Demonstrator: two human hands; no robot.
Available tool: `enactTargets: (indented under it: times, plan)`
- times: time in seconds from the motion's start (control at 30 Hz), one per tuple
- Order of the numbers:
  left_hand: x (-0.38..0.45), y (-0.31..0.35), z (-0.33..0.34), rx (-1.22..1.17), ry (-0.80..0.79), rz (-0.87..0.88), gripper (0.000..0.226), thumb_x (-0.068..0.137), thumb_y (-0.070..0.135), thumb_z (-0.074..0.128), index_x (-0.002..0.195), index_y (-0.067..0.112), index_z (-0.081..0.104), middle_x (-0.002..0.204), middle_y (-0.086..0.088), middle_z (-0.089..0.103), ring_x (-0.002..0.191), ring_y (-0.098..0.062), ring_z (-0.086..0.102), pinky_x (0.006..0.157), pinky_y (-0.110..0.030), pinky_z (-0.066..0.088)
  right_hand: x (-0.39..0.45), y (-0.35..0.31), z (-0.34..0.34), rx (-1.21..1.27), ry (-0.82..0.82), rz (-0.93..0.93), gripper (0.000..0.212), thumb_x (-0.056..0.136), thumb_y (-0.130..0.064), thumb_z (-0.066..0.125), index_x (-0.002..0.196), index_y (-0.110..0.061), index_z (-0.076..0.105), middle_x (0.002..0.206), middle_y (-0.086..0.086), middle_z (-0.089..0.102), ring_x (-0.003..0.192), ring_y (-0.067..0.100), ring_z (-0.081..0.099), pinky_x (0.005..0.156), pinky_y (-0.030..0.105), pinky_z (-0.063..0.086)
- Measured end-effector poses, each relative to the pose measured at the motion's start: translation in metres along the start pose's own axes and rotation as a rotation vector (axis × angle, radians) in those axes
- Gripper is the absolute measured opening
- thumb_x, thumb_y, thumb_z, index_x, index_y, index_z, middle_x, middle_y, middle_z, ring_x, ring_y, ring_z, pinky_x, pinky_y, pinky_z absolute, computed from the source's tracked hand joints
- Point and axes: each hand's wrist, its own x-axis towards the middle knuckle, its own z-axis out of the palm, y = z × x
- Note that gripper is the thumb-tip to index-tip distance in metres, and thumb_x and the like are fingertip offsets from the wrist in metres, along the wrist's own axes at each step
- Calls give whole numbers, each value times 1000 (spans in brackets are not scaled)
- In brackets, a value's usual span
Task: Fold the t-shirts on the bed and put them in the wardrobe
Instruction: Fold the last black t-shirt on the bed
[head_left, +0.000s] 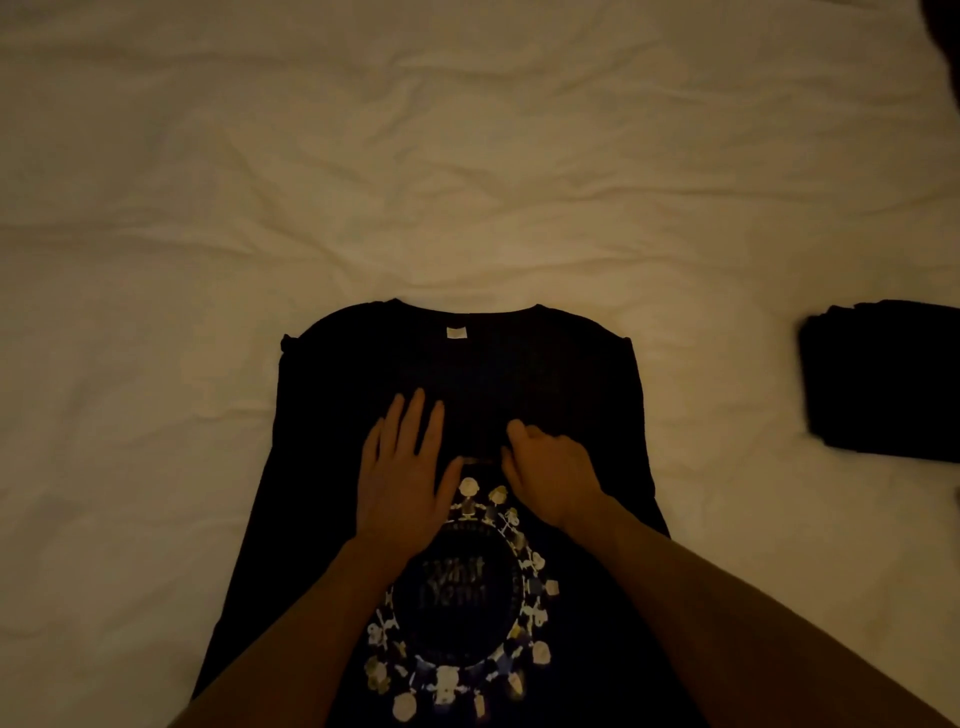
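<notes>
Black t-shirt (457, 374) spread flat on bed (467, 156), collar away. Left hand (402, 478) flat on chest, fingers straight. Right hand (545, 475) curled on fabric; grip uncertain. Folded pile (883, 379) lying right.

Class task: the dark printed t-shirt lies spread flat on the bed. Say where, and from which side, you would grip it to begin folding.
Judging from its flat pose, pinch the t-shirt at its shoulder corners, coming from the outer sides. The sleeves look tucked already, leaving clean edges there. Left hand lies flat mid-chest; right hand curls.
</notes>
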Motion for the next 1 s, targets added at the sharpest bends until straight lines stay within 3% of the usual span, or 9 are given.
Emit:
enactTargets:
  times: [0.1,0.17,0.23,0.33,0.53,0.7,0.8,1.0]
  plan:
    - [-2,4,-4,-1,93,46,54,97,39,39,144,12,48,145,-11,47,131,-30,44,102,-44,38,-3,-6,0,55,78,-12,23,103,-34,38,104,-14,48,93,5,62,68,25,60,57,36,47]
    - [-3,5,-5,-30,140,40,45,95,31,55,136,12,55,117,-10,59,102,-27,57,78,-40,49,-5,-13,3,88,145,-44,23,102,-33,43,100,-12,51,85,6,63,61,26,59,50,34,40]
    - [-5,6,-4,-100,124,20,47,86,23,73,130,11,60,90,-5,60,73,-20,59,56,-33,48,-4,-20,6,99,164,-36,24,102,-33,44,99,-11,51,84,7,64,61,27,59,49,33,37]
    - [-5,7,-6,-149,54,24,53,79,16,80,129,10,62,77,1,62,58,-13,57,45,-24,43,-3,-21,8,101,148,12,26,103,-36,40,102,-12,50,90,5,63,67,25,61,53,33,40]
    - [-5,3,-7,-214,-34,66,64,77,11,79,137,9,55,85,-1,64,54,-13,57,40,-25,45,-4,-14,4,89,140,36,29,102,-42,41,106,-14,50,97,6,62,70,23,61,54,31,40]
    - [-2,5,-18,-245,-159,-27,63,100,22,48,156,21,21,113,-2,59,80,-17,61,66,-34,54,3,-3,-3,-16,130,41,35,102,-47,37,117,-17,48,107,6,61,79,22,63,59,31,45]
    - [0,10,-21,-247,-156,-84,64,102,25,44,158,26,12,110,-2,58,79,-17,60,67,-33,52,3,2,-4,-46,169,52,43,101,-49,39,128,-17,45,109,7,60,80,21,62,59,30,47]
    - [4,13,-19,-191,-185,-136,64,103,25,41,158,28,9,111,-3,58,79,-19,60,65,-34,51,-11,22,19,-207,336,-90,64,94,-59,28,145,-22,42,84,10,63,56,22,58,48,30,44]
